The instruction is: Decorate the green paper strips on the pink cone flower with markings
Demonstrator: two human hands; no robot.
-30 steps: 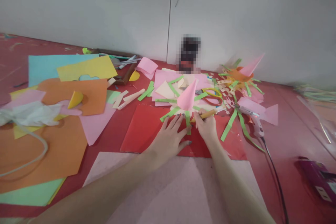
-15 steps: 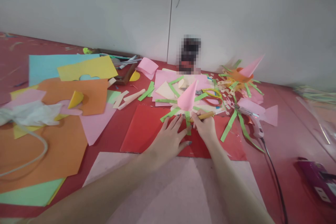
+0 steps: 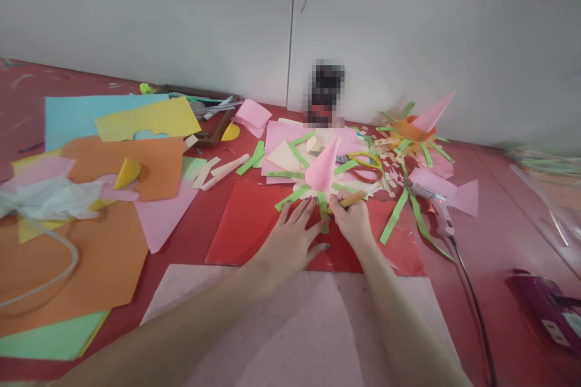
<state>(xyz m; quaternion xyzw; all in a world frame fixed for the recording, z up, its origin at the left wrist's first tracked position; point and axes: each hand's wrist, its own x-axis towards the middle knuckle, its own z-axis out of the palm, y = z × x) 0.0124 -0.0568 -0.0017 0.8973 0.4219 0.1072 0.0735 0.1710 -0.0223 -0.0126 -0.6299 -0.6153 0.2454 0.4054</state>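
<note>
And well beyond the left fingers (image 3: 298, 214), a dark brown tray (image 3: 222, 131) holds slim pale sticks (image 3: 216, 110)! Those fingers lie flat, slightly spread, against a narrow green paper strip (image 3: 323, 203) over a glossy red sheet (image 3: 238, 217). The right fingers (image 3: 339, 209) are pinched around a slender yellow pen-like tool (image 3: 354, 198) beside it. Just ahead of the 2 hands, a pink paper cone (image 3: 322, 169) points up, slightly tilted!
</note>
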